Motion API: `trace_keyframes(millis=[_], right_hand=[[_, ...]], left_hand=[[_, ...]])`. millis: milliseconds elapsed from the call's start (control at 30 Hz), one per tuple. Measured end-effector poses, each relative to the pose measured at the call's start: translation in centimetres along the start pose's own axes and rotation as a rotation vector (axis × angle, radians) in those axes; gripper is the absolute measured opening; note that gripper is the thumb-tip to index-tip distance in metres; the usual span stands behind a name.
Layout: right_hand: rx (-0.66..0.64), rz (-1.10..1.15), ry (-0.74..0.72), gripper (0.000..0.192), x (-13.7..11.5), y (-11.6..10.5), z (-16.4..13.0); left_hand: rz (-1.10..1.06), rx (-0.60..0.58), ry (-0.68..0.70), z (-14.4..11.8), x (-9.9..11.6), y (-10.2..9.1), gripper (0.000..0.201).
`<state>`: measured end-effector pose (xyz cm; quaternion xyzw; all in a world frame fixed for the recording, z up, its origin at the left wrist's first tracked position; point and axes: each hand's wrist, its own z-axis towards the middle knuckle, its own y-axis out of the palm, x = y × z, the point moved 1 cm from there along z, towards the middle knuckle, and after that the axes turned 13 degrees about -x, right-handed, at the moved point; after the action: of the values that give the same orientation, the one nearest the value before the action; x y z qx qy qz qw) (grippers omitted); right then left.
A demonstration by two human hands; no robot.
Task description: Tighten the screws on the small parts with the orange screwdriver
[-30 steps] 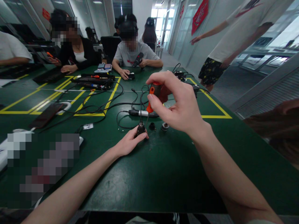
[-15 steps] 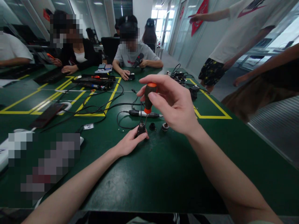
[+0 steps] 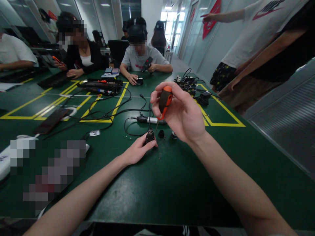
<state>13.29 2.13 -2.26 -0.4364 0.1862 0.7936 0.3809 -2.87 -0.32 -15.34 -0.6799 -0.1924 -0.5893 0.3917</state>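
Two hands | right hand (image 3: 183, 114) grip pinching screwdriver (image 3: 164, 101) above chuck (image 3: 149, 135) | left hand (image 3: 136, 151) grip pinching chuck

Across from me a person in a grey shirt (image 3: 137, 59) sits at the green worktop (image 3: 157, 183), and another in a black top (image 3: 83, 57) sits further left. Yellow tape lines (image 3: 118, 101) mark the surface. A tangle of black cables (image 3: 103, 113) runs over them, with a dark phone (image 3: 51, 120) lying at the left. More cable clutter (image 3: 189, 83) is piled near the far right edge. Two people (image 3: 248, 46) stand at the right side, beside a red banner (image 3: 211, 14) on the glass wall.
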Motion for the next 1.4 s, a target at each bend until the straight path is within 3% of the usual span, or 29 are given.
trace_keyframes(millis=[533, 900, 1233, 1400], right_hand=[[0.083, 0.154, 0.018, 0.052, 0.54, 0.51, 0.25], [-0.024, 0.182, 0.044, 0.058, 0.87, 0.54, 0.38], [0.025, 0.141, 0.022, 0.051, 0.81, 0.56, 0.5], [-0.005, 0.318, 0.052, 0.051, 0.43, 0.68, 0.33]], left_hand=[[0.0, -0.012, 0.001, 0.07, 0.17, 0.04, 0.044], [0.0, -0.003, 0.003, 0.05, 0.05, -0.03, 0.046], [-0.018, -0.005, 0.012, 0.04, -0.11, 0.0, 0.041], [-0.005, -0.009, 0.012, 0.03, 0.08, 0.04, 0.042]])
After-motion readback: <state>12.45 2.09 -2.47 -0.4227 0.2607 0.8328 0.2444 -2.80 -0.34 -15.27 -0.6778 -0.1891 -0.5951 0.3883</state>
